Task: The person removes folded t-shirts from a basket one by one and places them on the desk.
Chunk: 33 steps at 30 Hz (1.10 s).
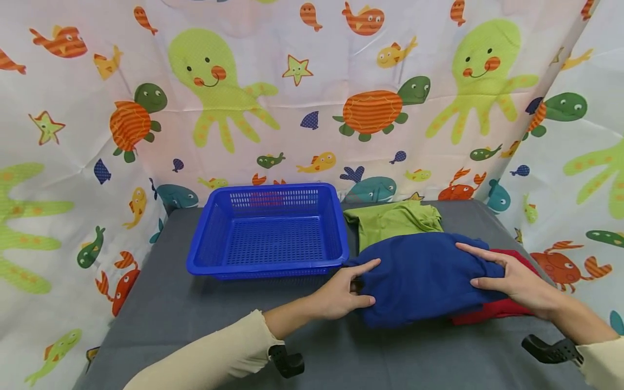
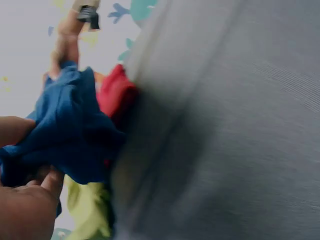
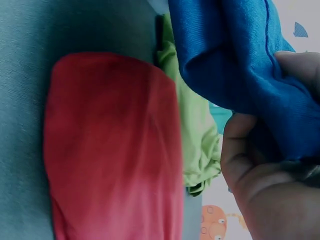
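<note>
A folded blue cloth (image 1: 424,279) is held up between both hands, above the table. My left hand (image 1: 336,292) grips its left end, with thumb and fingers on either side of the fabric, as the left wrist view also shows. At the right end, my right hand (image 1: 521,281) pinches the blue cloth (image 3: 240,55) between thumb and fingers. Below and to the right lies a folded red cloth (image 3: 115,150), partly covered by the blue one in the head view. Behind them a green cloth (image 1: 395,219) lies crumpled on the table.
An empty blue plastic basket (image 1: 268,271) with slotted walls stands left of the cloths. The grey table (image 1: 161,325) runs under everything. A white curtain (image 1: 302,146) printed with sea animals hangs along the back and sides.
</note>
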### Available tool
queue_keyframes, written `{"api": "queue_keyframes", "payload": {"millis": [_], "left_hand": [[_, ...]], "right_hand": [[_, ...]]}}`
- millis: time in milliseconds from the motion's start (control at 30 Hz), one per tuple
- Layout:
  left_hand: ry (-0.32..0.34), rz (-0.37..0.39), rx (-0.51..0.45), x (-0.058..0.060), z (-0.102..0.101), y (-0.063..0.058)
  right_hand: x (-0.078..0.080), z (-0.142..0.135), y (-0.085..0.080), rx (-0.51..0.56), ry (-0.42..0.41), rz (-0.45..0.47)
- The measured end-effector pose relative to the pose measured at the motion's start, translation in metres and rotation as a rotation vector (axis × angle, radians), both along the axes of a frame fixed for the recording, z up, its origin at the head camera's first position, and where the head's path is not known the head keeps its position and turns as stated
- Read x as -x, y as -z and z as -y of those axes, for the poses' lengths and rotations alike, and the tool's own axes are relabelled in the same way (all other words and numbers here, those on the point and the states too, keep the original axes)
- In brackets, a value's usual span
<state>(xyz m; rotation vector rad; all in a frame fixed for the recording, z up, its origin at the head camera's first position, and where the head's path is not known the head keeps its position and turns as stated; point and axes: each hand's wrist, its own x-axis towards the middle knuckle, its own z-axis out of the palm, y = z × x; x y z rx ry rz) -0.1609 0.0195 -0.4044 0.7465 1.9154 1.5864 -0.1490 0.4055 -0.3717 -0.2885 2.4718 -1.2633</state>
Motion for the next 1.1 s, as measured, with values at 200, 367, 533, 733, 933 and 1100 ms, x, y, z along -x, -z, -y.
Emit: {"api": "queue_keyframes", "payload": {"millis": [200, 367, 533, 733, 933, 1100], "left_hand": [[-0.050, 0.022, -0.053, -0.006, 0.009, 0.025], [-0.019, 0.018, -0.045, -0.011, 0.017, 0.040], [-0.014, 0.011, -0.036, -0.012, 0.027, 0.050], [0.010, -0.006, -0.037, -0.010, 0.041, 0.052], [0.056, 0.005, 0.026, -0.007, 0.051, 0.061], [0.096, 0.078, 0.070, -0.002, 0.058, 0.076]], "right_hand": [[-0.004, 0.009, 0.014, -0.012, 0.008, -0.037], [-0.015, 0.013, 0.025, 0.045, 0.001, 0.015], [-0.022, 0.021, 0.036, 0.091, -0.007, 0.051], [-0.024, 0.028, 0.048, 0.113, -0.022, 0.062], [-0.025, 0.027, 0.061, 0.143, -0.102, 0.121], [-0.021, 0.028, 0.073, 0.160, -0.211, 0.137]]}}
